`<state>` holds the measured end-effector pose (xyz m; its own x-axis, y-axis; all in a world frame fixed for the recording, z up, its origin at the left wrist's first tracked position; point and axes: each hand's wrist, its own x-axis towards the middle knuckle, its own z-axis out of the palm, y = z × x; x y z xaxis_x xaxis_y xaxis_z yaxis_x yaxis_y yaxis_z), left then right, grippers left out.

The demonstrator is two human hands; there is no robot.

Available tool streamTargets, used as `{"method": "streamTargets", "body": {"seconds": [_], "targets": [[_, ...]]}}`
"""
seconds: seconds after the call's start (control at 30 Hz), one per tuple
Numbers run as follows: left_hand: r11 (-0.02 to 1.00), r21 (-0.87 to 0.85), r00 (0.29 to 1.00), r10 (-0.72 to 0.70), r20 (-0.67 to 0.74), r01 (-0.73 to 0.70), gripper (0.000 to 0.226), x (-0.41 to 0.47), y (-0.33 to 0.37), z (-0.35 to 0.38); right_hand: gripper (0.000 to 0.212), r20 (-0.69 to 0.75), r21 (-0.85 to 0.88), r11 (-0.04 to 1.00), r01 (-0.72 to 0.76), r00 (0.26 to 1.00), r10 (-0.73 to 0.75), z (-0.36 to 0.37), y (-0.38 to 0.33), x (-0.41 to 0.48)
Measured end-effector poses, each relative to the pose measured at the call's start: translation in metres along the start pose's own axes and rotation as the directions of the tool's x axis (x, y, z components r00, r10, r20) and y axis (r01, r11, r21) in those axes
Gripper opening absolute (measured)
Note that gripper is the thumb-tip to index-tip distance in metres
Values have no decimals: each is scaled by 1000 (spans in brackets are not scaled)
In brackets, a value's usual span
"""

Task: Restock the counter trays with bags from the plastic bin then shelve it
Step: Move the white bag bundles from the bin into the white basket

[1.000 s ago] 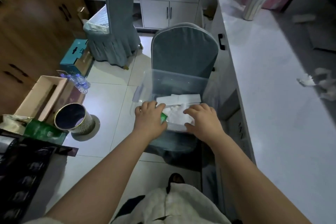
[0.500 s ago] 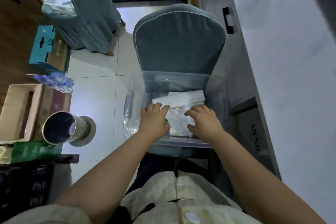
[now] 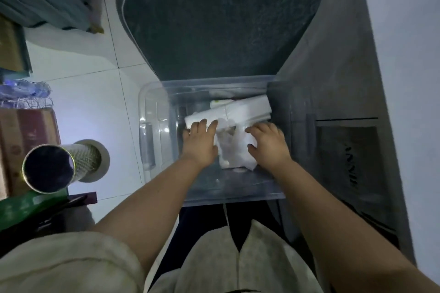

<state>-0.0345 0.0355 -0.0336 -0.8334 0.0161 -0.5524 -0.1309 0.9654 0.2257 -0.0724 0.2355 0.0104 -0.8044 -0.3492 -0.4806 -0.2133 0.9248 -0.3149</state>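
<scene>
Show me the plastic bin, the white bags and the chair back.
plastic bin [image 3: 154, 126], head view, clear left wall.
white bags [image 3: 250, 109], head view, folded top pack.
chair back [image 3: 221, 19], head view, middle of grey cover.

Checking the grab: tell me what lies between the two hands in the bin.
In the head view, a crumpled white plastic bag lies between the left hand and the right hand, inside the clear bin.

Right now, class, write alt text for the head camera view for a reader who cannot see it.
A person's left hand and right hand rest on white bags inside a clear plastic bin on a grey-covered chair. A pale counter runs along the right; a metallic cylinder sits at left.
</scene>
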Motion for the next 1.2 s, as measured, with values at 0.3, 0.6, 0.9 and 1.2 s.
{"method": "streamTargets", "body": {"seconds": [0.3,0.6,0.9,1.2], "targets": [[998,-65,999,27,42,-24,82,100,-1,49,42,17,110,994,9,1000,-11,53,39,53],[993,-70,995,97,21,-96,100,133,13,58,34,-50,191,980,51,998,-43,57,53,56],[989,-66,966,143,217,-132,103,90,-12,45,29,-58,254,964,78,996,-65,33,57,34],[872,186,882,408,237,-454,85,61,-11,64,26,-83,326,945,-18,995,48,50,61,23]]}}
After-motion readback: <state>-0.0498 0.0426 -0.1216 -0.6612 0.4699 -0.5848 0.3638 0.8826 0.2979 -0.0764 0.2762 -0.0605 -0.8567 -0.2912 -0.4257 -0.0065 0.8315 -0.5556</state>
